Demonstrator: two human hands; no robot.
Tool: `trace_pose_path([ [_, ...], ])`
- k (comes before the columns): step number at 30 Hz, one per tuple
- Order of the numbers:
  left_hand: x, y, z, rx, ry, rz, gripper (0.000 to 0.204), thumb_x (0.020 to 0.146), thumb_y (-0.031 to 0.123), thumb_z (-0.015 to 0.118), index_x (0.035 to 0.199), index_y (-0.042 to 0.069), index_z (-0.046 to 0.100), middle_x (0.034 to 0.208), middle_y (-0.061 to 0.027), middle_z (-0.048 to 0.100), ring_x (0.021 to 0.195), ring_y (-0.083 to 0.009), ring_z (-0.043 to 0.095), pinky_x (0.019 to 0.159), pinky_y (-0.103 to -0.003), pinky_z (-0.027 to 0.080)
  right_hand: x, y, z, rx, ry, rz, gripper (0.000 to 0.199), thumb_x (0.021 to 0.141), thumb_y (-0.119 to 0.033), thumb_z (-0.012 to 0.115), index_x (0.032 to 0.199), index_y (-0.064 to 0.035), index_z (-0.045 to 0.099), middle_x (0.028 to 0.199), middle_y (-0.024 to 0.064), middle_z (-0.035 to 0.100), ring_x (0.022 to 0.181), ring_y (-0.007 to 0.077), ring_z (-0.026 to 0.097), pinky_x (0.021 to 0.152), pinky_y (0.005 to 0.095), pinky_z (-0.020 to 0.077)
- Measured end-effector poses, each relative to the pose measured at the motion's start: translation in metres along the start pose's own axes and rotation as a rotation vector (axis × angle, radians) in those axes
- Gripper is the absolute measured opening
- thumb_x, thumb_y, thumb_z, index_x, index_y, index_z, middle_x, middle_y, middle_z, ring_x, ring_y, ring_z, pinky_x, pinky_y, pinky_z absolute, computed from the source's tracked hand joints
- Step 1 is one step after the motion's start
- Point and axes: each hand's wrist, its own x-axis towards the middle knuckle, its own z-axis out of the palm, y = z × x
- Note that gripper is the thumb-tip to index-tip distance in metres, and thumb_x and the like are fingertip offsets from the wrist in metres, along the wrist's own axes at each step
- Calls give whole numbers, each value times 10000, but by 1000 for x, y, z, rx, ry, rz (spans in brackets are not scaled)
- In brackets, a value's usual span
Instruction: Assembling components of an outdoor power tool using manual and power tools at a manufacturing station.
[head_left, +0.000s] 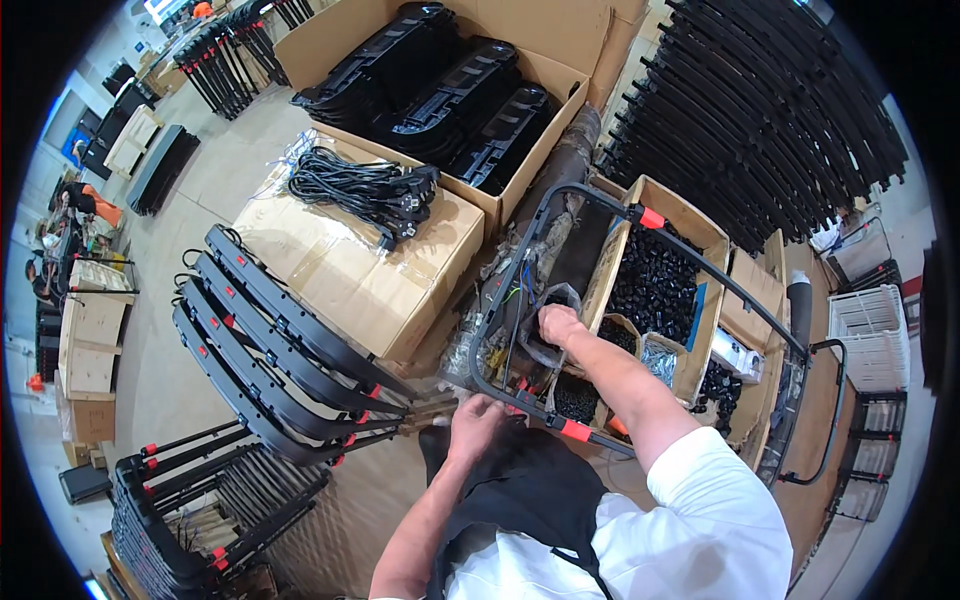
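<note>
My right hand (560, 325) reaches across to a small bag-lined container (540, 352), its fingers curled down at the opening. Whatever those fingers touch inside is hidden. Close to my body, my left hand (475, 425) is closed, fingertips pinched together beside the near corner of a black tubular frame (482, 335). Anything in that pinch is too small to make out. The frame lies across the workbench in front of me, with a red sleeve (576, 430) on its near bar and another red sleeve (651, 218) on the far bar.
Right of the frame stands a parts box (712, 232) full of small black pieces, with a bin of dark screws (576, 398) nearer me. Bundled power cables (365, 195) lie on a carton (400, 290). Curved black frames (270, 350) stack at left; black rails (750, 120) rise at right.
</note>
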Motion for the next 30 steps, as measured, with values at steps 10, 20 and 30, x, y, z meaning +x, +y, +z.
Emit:
trace_pose_path([
  [10, -4, 9, -4, -180, -66, -112, 217, 1032, 204, 662, 1072, -5, 706, 934, -55, 739, 797, -133, 701, 729, -288, 565, -3, -21, -31, -23, -338, 35, 213, 804, -256, 767, 921, -88, 825, 1022, 172, 791, 993, 346, 772, 868, 451, 622],
  [20, -4, 22, -7, -260, -136, -125, 215, 1032, 199, 664, 1061, -12, 696, 955, -72, 745, 830, -158, 713, 756, -302, 577, 3, 10, -64, 184, -309, 92, 302, 779, -267, 801, 953, -21, 774, 1076, 229, 762, 1043, 390, 727, 932, 469, 583],
  [30, -3, 21, -8, -276, -184, -69, 206, 1030, 222, 675, 1058, 22, 714, 903, -59, 754, 783, -136, 706, 665, -282, 538, -14, 16, -79, 132, -261, 133, 317, 799, -254, 786, 933, 33, 769, 1005, 268, 756, 993, 412, 734, 901, 488, 583],
])
